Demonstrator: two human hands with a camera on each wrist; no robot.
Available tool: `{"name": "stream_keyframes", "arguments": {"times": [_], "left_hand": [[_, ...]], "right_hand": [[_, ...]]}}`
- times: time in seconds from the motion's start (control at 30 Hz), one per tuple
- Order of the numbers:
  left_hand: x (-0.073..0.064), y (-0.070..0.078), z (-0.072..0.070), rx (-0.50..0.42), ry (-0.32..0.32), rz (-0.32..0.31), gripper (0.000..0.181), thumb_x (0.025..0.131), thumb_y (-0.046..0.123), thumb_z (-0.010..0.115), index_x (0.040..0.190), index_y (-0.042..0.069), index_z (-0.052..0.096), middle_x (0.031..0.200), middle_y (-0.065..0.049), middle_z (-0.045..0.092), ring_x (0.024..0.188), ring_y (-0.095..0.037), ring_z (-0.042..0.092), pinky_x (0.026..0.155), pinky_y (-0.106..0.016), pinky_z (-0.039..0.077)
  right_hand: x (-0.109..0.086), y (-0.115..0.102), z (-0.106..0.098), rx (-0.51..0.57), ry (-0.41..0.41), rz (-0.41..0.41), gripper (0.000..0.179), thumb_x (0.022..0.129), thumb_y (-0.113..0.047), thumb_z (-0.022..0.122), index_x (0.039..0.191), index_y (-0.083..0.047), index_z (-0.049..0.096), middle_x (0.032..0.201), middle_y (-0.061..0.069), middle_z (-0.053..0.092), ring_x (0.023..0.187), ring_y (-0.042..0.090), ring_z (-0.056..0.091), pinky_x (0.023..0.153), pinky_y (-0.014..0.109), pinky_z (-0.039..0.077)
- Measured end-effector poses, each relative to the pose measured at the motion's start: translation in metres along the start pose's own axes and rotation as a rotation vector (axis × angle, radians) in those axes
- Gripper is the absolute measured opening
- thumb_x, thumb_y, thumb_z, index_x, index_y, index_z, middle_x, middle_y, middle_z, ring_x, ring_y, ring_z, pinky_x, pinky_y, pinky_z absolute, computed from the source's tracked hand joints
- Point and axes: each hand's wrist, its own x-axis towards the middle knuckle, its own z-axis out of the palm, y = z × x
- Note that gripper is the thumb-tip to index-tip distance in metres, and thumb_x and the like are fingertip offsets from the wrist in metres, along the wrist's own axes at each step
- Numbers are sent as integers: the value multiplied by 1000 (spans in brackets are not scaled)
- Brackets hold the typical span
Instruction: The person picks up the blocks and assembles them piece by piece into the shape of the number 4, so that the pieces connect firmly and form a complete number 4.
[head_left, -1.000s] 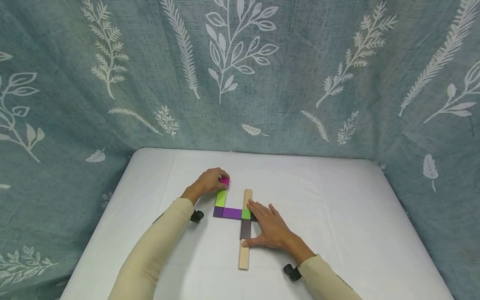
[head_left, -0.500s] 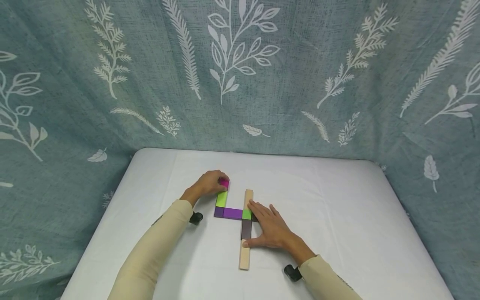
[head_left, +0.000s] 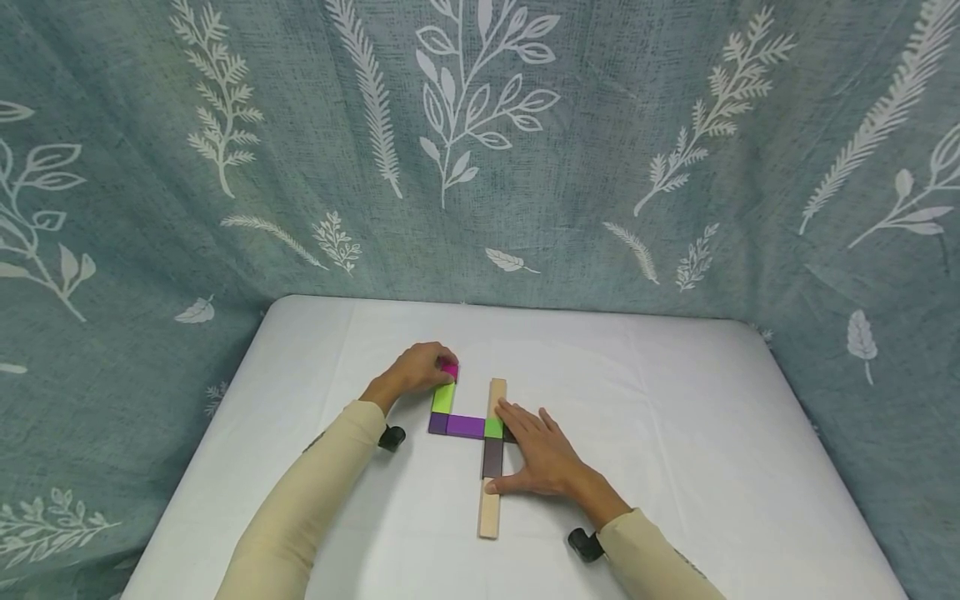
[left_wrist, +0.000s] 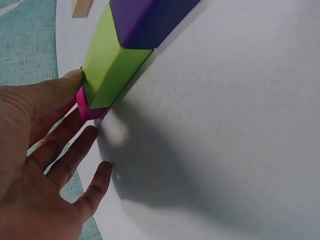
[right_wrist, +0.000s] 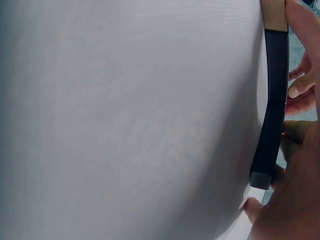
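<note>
My left hand (head_left: 420, 367) pinches a small magenta block (head_left: 450, 372) between thumb and fingers, at the far end of a lime block (left_wrist: 102, 70). From the lime block's near end, a dark purple block (head_left: 438, 423) and a longer purple block (head_left: 466, 427) lead right to a small green block (head_left: 493, 428). A pale wooden block (head_left: 497, 393) extends beyond the green one. Nearer lie a dark grey block (head_left: 492, 458) and another wooden block (head_left: 489, 518). My right hand (head_left: 547, 460) is spread, thumb on the near wooden block, fingers over a partly hidden dark block (right_wrist: 265, 145).
All the blocks lie on a table (head_left: 660, 392) covered in white cloth. A blue-green curtain (head_left: 585, 167) with white leaf patterns hangs behind it and at both sides. Each wrist wears a small black camera (head_left: 585, 546).
My left hand has shifted slightly toward me with the magenta block, bringing it closer against the lime block. The right hand holds its place over the row.
</note>
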Motion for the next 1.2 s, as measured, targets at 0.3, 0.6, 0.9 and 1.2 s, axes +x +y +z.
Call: {"name": "stream_keyframes", "arguments": {"times": [0.3,0.6,0.9,1.2], "left_hand": [[0,0,0,-6,9,13,28,93,18,75,119,10,73,116,-5,68,114,-23,60,103,-43,47],[-1,1,-1,5,6,8,28,93,19,74,120,9,72,116,-6,68,113,-24,60,103,-43,47],[0,-1,3,11,43,13,19,97,18,68,114,10,74,117,-6,69,114,-25,61,103,-43,46],[0,0,3,31,64,29,17,98,17,66,112,11,75,114,-6,69,114,-27,62,102,-45,48]], "right_hand": [[1,1,1,-3,4,-2,124,68,-83,70,162,-16,25,167,-1,22,152,21,22,122,55,11],[1,2,1,-7,-4,4,125,67,-84,69,162,-17,24,168,-2,21,152,20,22,123,54,11],[2,2,2,-9,-21,22,126,67,-87,67,163,-20,21,168,-5,17,153,17,18,123,52,8],[1,0,0,7,-7,12,125,67,-84,70,163,-17,23,168,-3,19,153,19,20,123,54,10]]}}
